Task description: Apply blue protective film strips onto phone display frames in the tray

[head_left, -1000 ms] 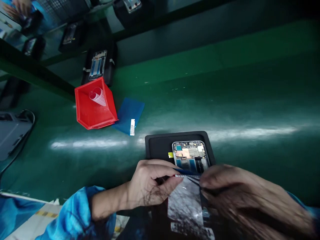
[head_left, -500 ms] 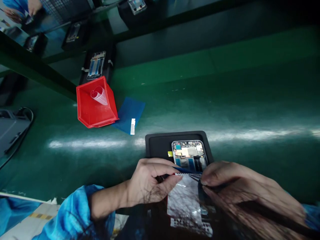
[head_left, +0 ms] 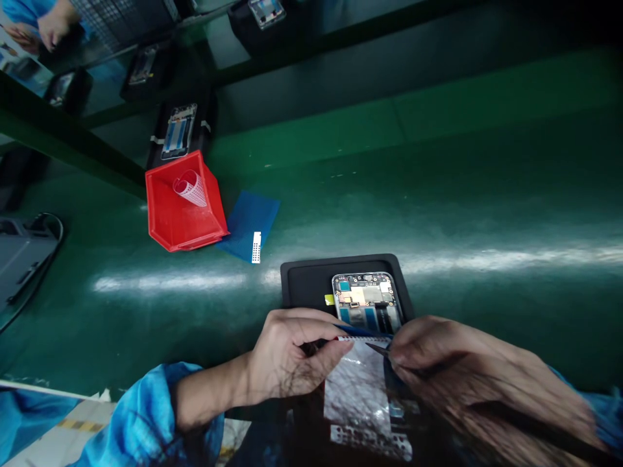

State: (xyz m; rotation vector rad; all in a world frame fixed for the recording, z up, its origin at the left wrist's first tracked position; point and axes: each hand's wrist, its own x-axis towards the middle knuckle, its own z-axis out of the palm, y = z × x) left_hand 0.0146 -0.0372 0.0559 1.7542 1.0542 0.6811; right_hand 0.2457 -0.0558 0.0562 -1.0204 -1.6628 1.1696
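Observation:
An opened phone, its circuit board showing, lies in a black tray on the green bench. A shiny film sheet hangs over the phone's near end. My left hand pinches the sheet's top left edge with curled fingers. My right hand is closed around thin tweezers, whose tip touches the sheet's top edge.
A red bin with a curled perforated strip stands at the left, beside a blue sheet carrying a small white strip. More phones in black trays sit behind it. A grey device lies at the far left. Another person's hands show at top left.
Both hands have stayed almost where they were. The tweezer tip now shows more clearly at the sheet's top edge, and the view has shifted slightly.

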